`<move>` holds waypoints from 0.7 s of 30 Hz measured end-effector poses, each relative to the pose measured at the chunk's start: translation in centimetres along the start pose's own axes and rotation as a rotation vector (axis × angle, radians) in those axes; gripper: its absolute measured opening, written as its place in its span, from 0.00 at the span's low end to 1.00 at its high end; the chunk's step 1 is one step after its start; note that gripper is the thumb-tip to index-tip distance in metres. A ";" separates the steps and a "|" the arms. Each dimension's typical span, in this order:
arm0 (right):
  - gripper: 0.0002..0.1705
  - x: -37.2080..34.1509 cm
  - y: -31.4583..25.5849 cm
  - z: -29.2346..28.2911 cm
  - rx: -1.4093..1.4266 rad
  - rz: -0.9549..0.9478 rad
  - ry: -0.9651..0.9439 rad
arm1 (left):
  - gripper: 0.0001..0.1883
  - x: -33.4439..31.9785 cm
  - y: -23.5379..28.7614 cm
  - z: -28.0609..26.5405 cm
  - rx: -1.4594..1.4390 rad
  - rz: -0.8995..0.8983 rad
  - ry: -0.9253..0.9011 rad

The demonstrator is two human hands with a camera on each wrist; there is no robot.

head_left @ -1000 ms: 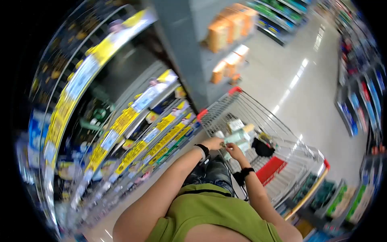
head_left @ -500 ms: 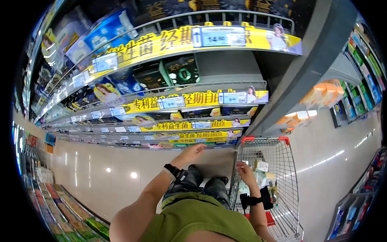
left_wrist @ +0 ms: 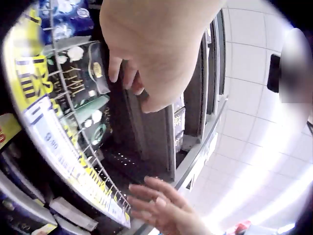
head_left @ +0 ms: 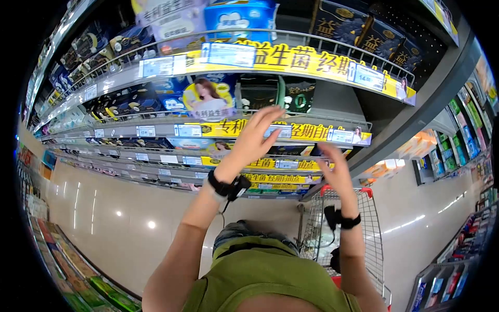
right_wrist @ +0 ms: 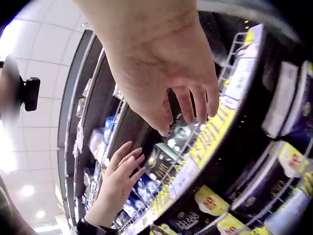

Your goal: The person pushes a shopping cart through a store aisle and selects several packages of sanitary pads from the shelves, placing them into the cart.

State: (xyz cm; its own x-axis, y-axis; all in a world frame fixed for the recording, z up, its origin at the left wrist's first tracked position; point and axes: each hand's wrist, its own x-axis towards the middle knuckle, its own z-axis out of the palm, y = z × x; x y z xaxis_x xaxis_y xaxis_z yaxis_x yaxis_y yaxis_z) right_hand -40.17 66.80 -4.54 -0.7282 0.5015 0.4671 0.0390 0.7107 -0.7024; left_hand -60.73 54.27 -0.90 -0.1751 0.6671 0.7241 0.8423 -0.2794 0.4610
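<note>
My left hand [head_left: 254, 138] reaches up to the second shelf with its fingers extended and holds nothing. Its fingertips overlap the front of a black pack with green edging [head_left: 299, 96]; another black pack [head_left: 260, 88] stands just left of it. In the left wrist view, both packs lie behind a wire rail [left_wrist: 73, 105], beside the fingers. My right hand [head_left: 338, 171], lower and further right, has spread, loosely bent fingers with nothing between them. It is in front of the shelf's yellow label strip [right_wrist: 215, 127], close to the rail in the right wrist view.
A wire shopping cart [head_left: 378, 229] with red corners stands below my right arm. Blue packs [head_left: 241, 18] and dark boxes [head_left: 340, 23] fill the shelf above. A grey upright post [head_left: 410, 114] bounds the shelves on the right, with orange packs [head_left: 416, 145] beyond it.
The view has turned from the cart to the shelves. My hands, together over the cart at first, have parted and risen to the shelf front, the left one higher.
</note>
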 end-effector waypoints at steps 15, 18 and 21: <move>0.51 20.3 -4.7 -0.3 -1.091 -0.323 -0.415 | 0.28 10.8 -6.4 1.8 0.641 -0.251 0.133; 0.57 20.5 -4.4 0.4 -1.193 -0.335 -0.414 | 0.28 10.3 -8.1 1.9 0.631 -0.255 0.104; 0.57 20.4 -2.2 1.5 -0.957 -0.363 -0.435 | 0.31 9.9 -7.7 2.2 0.637 -0.242 0.159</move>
State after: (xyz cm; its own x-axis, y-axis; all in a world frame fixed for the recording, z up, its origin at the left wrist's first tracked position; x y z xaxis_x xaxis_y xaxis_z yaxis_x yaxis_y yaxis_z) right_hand -56.16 74.74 5.77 -0.9741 0.1038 0.2007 0.1498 0.9616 0.2298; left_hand -67.81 64.54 1.54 -0.4268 0.5366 0.7279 0.8967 0.3557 0.2635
